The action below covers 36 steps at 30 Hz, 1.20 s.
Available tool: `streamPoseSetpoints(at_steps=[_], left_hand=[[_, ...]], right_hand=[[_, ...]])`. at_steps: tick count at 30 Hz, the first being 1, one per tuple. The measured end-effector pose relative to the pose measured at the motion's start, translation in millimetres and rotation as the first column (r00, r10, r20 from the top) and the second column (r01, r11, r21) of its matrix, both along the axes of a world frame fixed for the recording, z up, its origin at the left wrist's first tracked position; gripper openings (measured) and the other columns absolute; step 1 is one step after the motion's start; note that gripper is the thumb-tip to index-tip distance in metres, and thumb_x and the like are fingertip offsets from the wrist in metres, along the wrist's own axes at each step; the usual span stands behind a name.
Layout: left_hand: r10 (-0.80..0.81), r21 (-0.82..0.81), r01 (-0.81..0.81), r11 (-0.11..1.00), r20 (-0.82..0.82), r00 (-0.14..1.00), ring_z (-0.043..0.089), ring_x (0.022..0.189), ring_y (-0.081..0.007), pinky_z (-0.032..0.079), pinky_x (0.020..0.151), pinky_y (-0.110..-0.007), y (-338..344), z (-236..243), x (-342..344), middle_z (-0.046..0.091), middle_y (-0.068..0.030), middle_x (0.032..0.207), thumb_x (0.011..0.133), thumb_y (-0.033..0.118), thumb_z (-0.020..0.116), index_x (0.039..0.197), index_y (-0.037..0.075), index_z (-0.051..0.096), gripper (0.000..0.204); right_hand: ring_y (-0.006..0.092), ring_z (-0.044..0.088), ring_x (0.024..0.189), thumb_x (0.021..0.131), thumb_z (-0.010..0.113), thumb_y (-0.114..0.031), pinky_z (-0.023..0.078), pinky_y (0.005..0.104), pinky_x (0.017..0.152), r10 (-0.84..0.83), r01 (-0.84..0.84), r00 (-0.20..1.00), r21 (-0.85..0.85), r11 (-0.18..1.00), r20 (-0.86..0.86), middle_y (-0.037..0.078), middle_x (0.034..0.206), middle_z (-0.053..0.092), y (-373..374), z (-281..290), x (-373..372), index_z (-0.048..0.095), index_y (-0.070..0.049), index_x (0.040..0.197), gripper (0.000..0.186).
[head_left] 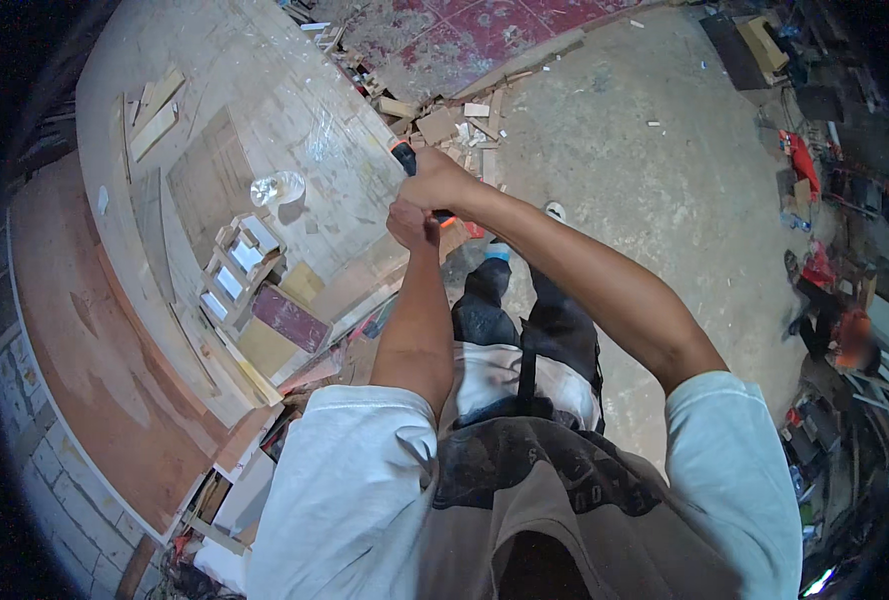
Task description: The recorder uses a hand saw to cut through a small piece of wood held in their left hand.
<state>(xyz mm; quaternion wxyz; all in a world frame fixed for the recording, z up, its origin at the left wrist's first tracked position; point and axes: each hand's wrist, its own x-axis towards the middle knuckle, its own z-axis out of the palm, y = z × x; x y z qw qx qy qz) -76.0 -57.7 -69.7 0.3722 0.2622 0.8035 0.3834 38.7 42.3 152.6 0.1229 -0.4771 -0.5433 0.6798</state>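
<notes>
Close to the right edge of the pale wooden worktable point(345, 150), my two hands meet. My right hand point(439, 180) is wrapped round a black-and-orange tool point(405, 156); one end sticks out past the knuckles. More black and orange shows beside the wrist, but the fingers hide the rest, so its kind is unclear. Just below, my left hand point(413, 224) is closed against the underside of the right one. What its curled fingers grip is hidden. On the tabletop to the left lie a clear plastic cup point(278, 190) and a small wooden frame point(240, 262) with pale openings.
Wood strips point(157, 115) lie at the table's far left. A dark red block point(291, 318) and board pieces rest near its front corner. Wood offcuts point(437, 126) litter the concrete floor point(615, 150) beyond my hands. Piled clutter point(830, 310) lines the right side.
</notes>
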Motion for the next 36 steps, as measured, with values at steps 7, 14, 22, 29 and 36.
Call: streamPoseSetpoints(at_steps=[7, 14, 22, 29, 36], left_hand=[[-0.280, -0.247, 0.165, 0.955, -0.562, 0.778, 0.067, 0.072, -0.0348, 0.052, 0.066, -0.043, 14.1, 83.7, 50.5, 0.067, -0.0187, 0.073, 0.086, 0.034, 0.058, 0.080, 0.005, 0.067, 0.031], [-0.317, -0.279, 0.191, 0.941, -0.531, 0.786, 0.066, 0.073, -0.0368, 0.051, 0.068, -0.045, 26.9, 80.5, 65.8, 0.066, -0.0208, 0.073, 0.088, 0.034, 0.053, 0.078, 0.006, 0.066, 0.032], [-0.159, -0.155, 0.069, 0.986, -0.701, 0.695, 0.065, 0.066, -0.0405, 0.050, 0.063, -0.050, 18.1, 71.6, 61.8, 0.065, -0.0232, 0.069, 0.086, 0.031, 0.050, 0.073, 0.003, 0.066, 0.035], [-0.242, -0.324, 0.012, 0.946, -0.682, 0.690, 0.065, 0.069, -0.0420, 0.051, 0.068, -0.050, 34.1, 100.8, 73.5, 0.065, -0.0262, 0.073, 0.085, 0.029, 0.048, 0.075, 0.002, 0.068, 0.035], [-0.253, -0.330, 0.033, 0.943, -0.653, 0.714, 0.065, 0.072, -0.0422, 0.051, 0.070, -0.049, 36.3, 102.8, 75.8, 0.065, -0.0268, 0.075, 0.085, 0.030, 0.047, 0.078, 0.002, 0.069, 0.037]], right_hand=[[0.0126, 0.050, 0.040, 0.085, 0.061, -0.020, 0.038, 0.0285, 0.035, -0.081, 0.081, 0.997, -0.042, 0.996, 0.019, 0.007, 0.061, 0.056, -21.1, 47.9, 54.2, 0.055, -0.001, 0.084, 0.020], [0.0262, 0.062, 0.064, 0.076, 0.063, -0.020, 0.048, 0.0432, 0.063, -0.148, 0.093, 0.972, 0.280, 0.955, 0.184, 0.021, 0.072, 0.061, -13.8, -59.4, 36.5, 0.056, 0.002, 0.089, 0.027], [0.0287, 0.062, 0.071, 0.083, 0.058, -0.010, 0.047, 0.0390, 0.064, -0.165, 0.162, 0.986, 0.186, 0.969, -0.001, 0.020, 0.078, 0.060, -76.9, 39.8, 85.6, 0.052, 0.002, 0.112, 0.031], [0.0386, 0.066, 0.083, 0.083, 0.060, -0.001, 0.050, 0.0367, 0.069, -0.118, 0.114, 0.993, 0.134, 0.984, 0.027, 0.023, 0.085, 0.062, -192.1, 80.0, 141.9, 0.044, 0.000, 0.128, 0.048], [0.0320, 0.069, 0.083, 0.081, 0.062, 0.000, 0.050, 0.0365, 0.066, -0.264, 0.259, 0.962, 0.076, 0.963, 0.066, 0.024, 0.082, 0.063, -193.0, 76.2, 134.7, 0.052, 0.000, 0.119, 0.040]])
